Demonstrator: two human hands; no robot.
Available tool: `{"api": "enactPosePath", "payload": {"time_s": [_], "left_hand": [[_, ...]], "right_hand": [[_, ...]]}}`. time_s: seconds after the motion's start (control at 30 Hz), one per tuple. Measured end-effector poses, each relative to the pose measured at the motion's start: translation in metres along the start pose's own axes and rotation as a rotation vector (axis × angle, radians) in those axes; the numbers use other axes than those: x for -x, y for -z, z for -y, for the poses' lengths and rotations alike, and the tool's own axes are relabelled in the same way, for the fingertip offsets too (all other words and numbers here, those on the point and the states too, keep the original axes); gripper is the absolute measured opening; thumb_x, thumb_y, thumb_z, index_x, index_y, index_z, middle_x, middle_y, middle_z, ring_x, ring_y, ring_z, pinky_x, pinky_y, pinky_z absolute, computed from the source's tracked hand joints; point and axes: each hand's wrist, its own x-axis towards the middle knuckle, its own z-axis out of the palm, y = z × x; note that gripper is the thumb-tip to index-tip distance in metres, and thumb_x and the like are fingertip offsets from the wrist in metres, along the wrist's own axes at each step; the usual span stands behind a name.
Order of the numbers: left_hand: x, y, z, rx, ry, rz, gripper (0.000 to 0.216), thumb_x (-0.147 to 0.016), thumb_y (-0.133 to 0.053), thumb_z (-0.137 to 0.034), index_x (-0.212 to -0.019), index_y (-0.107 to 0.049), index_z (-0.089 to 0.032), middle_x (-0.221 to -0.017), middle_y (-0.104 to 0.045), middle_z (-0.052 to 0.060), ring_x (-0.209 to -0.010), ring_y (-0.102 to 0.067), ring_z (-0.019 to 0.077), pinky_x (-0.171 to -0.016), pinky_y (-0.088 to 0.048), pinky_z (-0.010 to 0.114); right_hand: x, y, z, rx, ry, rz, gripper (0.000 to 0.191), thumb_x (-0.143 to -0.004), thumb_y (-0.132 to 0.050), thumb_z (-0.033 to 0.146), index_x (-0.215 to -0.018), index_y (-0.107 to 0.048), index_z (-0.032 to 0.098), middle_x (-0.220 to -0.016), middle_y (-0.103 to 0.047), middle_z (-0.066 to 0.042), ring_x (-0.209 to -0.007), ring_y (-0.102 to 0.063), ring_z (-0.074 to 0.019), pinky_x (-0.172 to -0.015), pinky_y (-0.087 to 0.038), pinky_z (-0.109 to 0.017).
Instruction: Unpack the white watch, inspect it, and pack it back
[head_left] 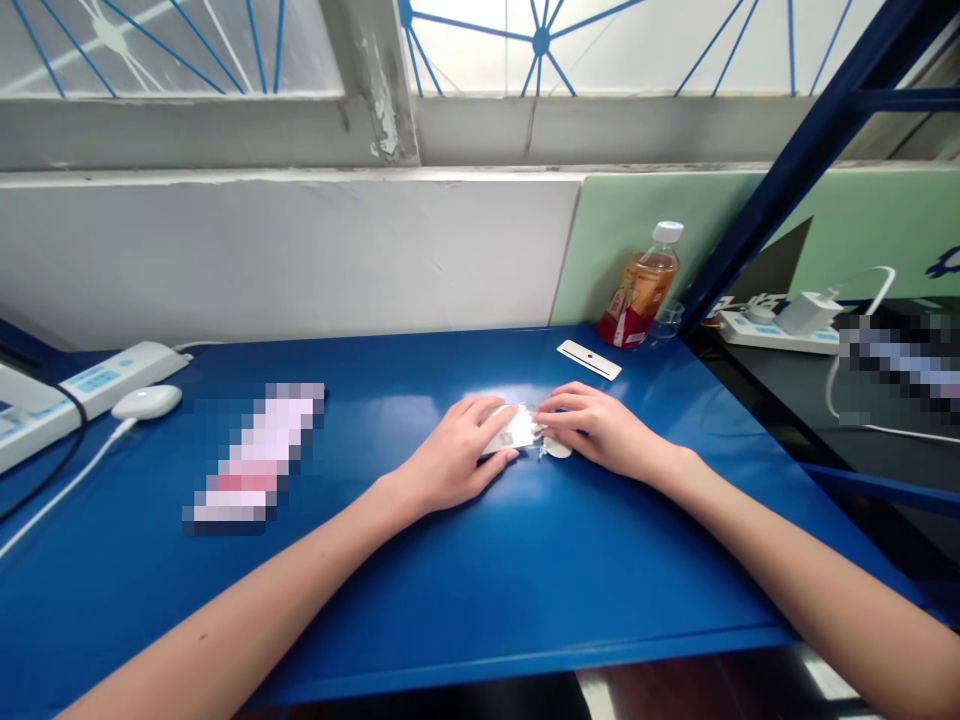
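Fingers [484, 408] of L hand [457, 450] curl narrow over a small white packet [514, 435], thumb at its lower edge, holding it down on the table [525, 560]. R hand [600, 430] pinches the packet's right end. A white round piece [557, 449] lies just beside R thumb. Packet is mid-table, btw. both hands. Behind, apart: white strip [589, 359], then drink bottle [641, 290] near the wall.
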Motion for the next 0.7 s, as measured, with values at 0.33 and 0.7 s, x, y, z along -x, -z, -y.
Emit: {"api": "enactPosePath", "payload": {"time_s": [0.33,0.7], "left_hand": [[-0.001,0.000,-0.001,-0.016,0.015,0.006,0.045,-0.100,-0.048,-0.036,-0.138,-0.048,-0.012,-0.132,-0.056,0.018,-0.126,-0.047,0.0307,-0.107,-0.040,0.049],[0.002,-0.002,0.002,0.011,-0.005,-0.006,0.045,-0.099,-0.048,-0.032,-0.139,-0.045,-0.012,-0.138,-0.051,0.020,-0.132,-0.044,0.0318,-0.109,-0.039,0.050]], "right_hand": [[0.002,0.016,0.004,0.032,-0.090,0.052,0.027,-0.096,-0.053,0.028,-0.114,-0.071,0.018,-0.125,-0.067,-0.014,-0.130,-0.051,-0.0329,-0.105,-0.047,-0.053],[0.001,0.003,0.044,-0.099,-0.225,0.242,0.059,-0.096,-0.050,0.051,-0.132,-0.055,0.005,-0.158,-0.026,-0.026,-0.150,-0.011,-0.0368,-0.116,-0.030,-0.056]]}}
